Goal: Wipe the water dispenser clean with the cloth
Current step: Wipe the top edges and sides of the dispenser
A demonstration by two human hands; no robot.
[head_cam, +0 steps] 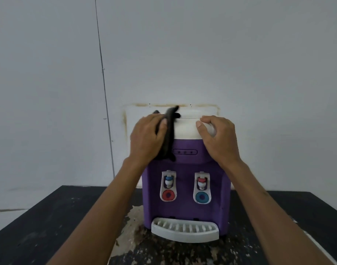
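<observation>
You saw dim, flat, even light with faint shadows. The cloth (168,134) was smeared by blur, and the wall seam (104,92) at 10 o'clock bowed.

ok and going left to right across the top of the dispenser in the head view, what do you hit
left hand → black cloth → white top of the dispenser → right hand

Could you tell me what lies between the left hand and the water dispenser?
The dark cloth, which the left hand holds against the water dispenser; head view.
</observation>
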